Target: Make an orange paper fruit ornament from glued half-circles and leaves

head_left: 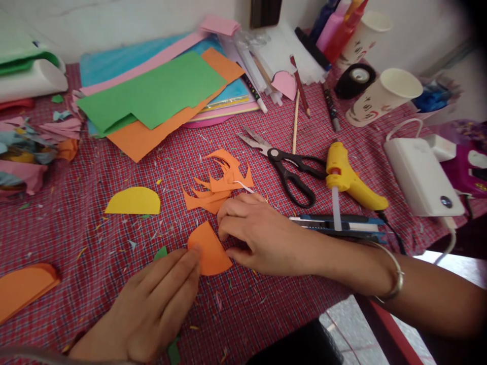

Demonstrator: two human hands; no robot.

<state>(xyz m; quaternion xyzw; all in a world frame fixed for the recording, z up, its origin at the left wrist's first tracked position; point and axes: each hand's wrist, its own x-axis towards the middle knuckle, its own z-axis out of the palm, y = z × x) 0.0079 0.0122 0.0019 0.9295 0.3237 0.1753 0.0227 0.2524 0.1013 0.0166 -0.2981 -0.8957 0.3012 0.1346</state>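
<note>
An orange paper half-circle (210, 251) lies tilted on the checked cloth between my hands. My left hand (163, 294) has its fingers straight and together, their tips on the half-circle's left edge; its thumb is hidden. At the opposite edge is my right hand (258, 230), fingers bent and thumb apart, with a gap between them. Its knuckles lie against a heap of curved orange paper scraps (218, 190), where a thin white strip (242, 186) sticks out. A yellow paper half-circle (134, 201) lies to the left. Green paper (161, 252) shows partly behind my left fingers.
Black-handled scissors (283, 161), a yellow glue gun (350, 177) and a blue cutter (342, 226) lie right of centre. Coloured sheets (155, 96) are stacked behind. Orange half-circles (26, 289) and scraps (26, 152) sit left. Paper cups (384, 96) and a white power bank (422, 175) stand right.
</note>
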